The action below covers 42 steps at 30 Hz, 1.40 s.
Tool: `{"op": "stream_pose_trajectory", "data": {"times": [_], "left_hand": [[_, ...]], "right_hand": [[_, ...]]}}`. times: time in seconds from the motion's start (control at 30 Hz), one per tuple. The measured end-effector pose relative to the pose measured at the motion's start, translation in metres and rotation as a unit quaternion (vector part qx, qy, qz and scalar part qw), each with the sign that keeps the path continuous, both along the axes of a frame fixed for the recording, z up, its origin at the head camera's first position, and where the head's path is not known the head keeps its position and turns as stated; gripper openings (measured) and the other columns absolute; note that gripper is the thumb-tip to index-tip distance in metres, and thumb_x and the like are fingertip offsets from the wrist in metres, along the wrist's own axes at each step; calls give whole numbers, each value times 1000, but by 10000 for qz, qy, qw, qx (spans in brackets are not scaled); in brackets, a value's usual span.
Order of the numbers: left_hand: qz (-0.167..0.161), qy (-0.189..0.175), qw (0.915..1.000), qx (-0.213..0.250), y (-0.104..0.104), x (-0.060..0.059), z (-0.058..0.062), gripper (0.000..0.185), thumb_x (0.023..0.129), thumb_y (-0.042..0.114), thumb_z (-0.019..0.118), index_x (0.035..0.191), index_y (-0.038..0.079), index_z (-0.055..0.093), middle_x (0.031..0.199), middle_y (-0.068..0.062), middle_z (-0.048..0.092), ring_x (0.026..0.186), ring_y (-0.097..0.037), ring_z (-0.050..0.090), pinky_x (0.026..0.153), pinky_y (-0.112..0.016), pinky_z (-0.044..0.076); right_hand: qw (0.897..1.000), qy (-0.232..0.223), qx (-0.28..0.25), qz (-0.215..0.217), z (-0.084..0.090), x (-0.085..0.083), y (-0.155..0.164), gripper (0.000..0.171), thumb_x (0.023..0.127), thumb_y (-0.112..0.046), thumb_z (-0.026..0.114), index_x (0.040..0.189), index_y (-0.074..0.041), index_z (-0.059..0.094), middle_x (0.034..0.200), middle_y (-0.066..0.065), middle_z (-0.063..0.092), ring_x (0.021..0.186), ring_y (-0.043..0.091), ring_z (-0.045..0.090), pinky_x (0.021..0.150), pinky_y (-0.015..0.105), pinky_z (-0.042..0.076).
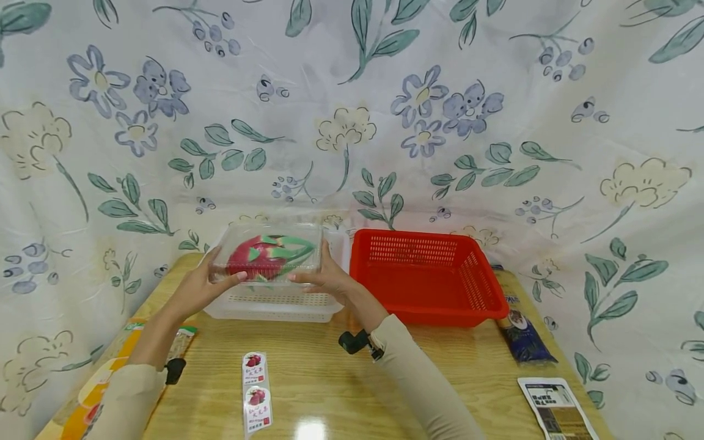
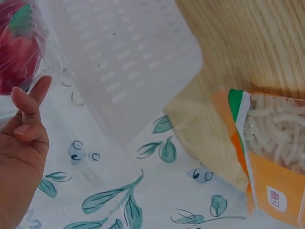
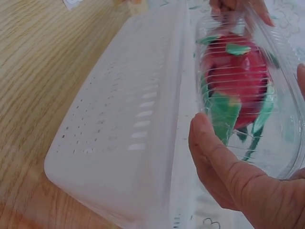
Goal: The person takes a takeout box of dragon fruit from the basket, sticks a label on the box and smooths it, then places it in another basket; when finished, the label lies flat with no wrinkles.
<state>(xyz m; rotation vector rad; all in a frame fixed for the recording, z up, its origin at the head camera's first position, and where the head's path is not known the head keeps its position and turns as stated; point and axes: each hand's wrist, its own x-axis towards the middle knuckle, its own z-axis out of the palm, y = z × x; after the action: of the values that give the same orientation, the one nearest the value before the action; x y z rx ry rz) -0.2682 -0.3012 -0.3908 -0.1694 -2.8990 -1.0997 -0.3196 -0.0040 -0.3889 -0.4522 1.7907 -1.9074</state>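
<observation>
A clear plastic clamshell box [image 1: 308,232] with a red and green dragon fruit [image 1: 258,256] inside is held up over the white basket [image 1: 275,311]. My left hand [image 1: 200,287] grips its left end, thumb along the near side. At the other end my right hand [image 1: 332,275] holds it, thumb toward the front. In the right wrist view the box tilts beside the basket wall, with the right hand [image 3: 238,167] at its near end and the fruit [image 3: 238,81] showing through the ribbed plastic. The left hand's fingers [image 2: 35,98] lie against the box in the left wrist view.
Right of the white basket stands a red basket [image 1: 423,287]. A strip of dragon fruit stickers [image 1: 256,394] lies on the wooden table [image 1: 308,360]. An orange packet [image 1: 101,379] is at the left; a dark blue packet [image 1: 522,336] and a brown-and-white pouch [image 1: 558,409] are at the right.
</observation>
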Motion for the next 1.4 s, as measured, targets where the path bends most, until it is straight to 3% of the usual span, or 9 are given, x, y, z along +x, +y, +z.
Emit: {"op": "stream_pose_trajectory", "data": {"times": [0.17, 0.43, 0.6, 0.83, 1.07, 1.27, 1.4], "left_hand": [[-13, 87, 10000, 24, 1, 1, 4, 102, 93, 58, 59, 161, 14, -3, 138, -35, 48, 116, -53, 55, 84, -65, 50], [-109, 132, 9998, 93, 3, 4, 9, 99, 93, 56, 60, 161, 19, -1, 140, -33, 47, 118, -52, 55, 84, -64, 50], [-164, 212, 9995, 143, 3, 6, 12, 96, 93, 55, 61, 161, 24, 2, 140, -30, 49, 117, -50, 54, 83, -64, 50], [-84, 231, 9997, 45, 6, 7, 16, 98, 92, 57, 60, 161, 20, 1, 138, -31, 49, 115, -49, 56, 81, -60, 52], [-24, 247, 9997, -3, 9, 8, 17, 100, 92, 58, 61, 161, 17, 2, 135, -30, 50, 113, -48, 56, 79, -58, 53], [-55, 278, 9996, 16, 11, 10, 17, 100, 91, 57, 62, 161, 20, 1, 134, -30, 50, 112, -48, 56, 78, -58, 54], [-78, 323, 9994, 35, 14, 13, 16, 99, 91, 56, 63, 161, 21, 3, 136, -31, 50, 113, -48, 56, 77, -55, 53]], "right_hand": [[10000, 20, 74, -45, 3, 3, 1, 113, 90, -15, 72, 156, -34, -17, 165, 5, -5, 130, 33, 49, 96, 51, 52], [9997, 228, -55, 29, 3, 7, 2, 106, 89, -13, 71, 156, -37, -9, 163, 7, 4, 135, 36, 41, 93, 53, 53], [9998, 182, -112, 51, 4, 9, 2, 107, 89, -15, 72, 156, -37, -9, 163, 7, 0, 136, 36, 40, 93, 54, 52], [10000, -19, 0, -92, 5, 9, 3, 111, 92, -11, 68, 156, -34, -19, 165, 8, -12, 126, 35, 54, 95, 51, 52], [9999, -102, -106, -62, 5, 10, 5, 111, 92, -8, 66, 156, -33, -21, 165, 11, -16, 122, 34, 57, 95, 50, 53], [9997, 124, -189, 14, 5, 11, 9, 109, 90, -7, 69, 156, -35, -14, 164, 12, 6, 120, 33, 59, 94, 53, 52], [9990, 388, -216, 67, 4, 12, 10, 104, 89, -7, 71, 155, -37, -4, 158, 7, 24, 123, 31, 56, 92, 53, 53]]}}
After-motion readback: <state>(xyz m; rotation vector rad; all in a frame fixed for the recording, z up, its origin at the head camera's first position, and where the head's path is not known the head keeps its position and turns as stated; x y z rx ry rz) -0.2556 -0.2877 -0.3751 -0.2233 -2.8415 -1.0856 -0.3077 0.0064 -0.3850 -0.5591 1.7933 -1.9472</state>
